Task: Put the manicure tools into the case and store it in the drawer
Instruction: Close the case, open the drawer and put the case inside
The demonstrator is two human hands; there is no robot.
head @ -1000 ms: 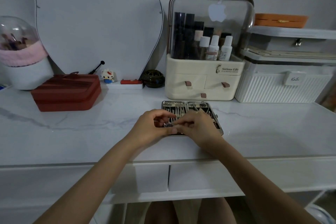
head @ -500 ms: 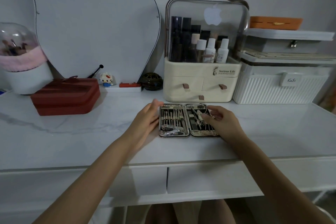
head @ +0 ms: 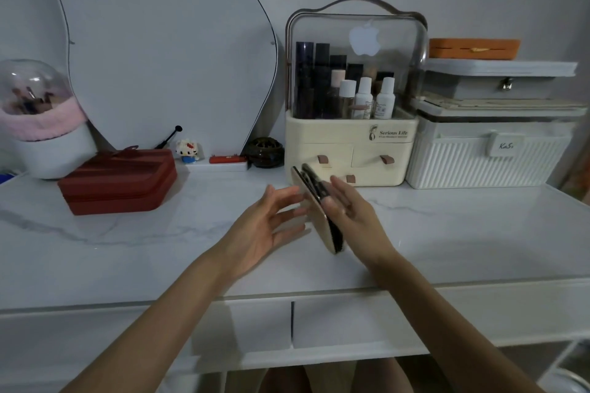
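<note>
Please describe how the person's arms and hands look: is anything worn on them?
Both forearms are bare, with no sleeves in view. The left hand and right hand show no gloves, watch or bracelets. I see no rings, though the fingers are slightly blurred.

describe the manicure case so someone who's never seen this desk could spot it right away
Start at the cream makeup organizer at the back of the white desk; just in front of it, two hands meet. The manicure case is the thin beige, dark-edged case tilted on edge between them, against the right hand. Unlike the red box, it isn't lying flat.
</note>
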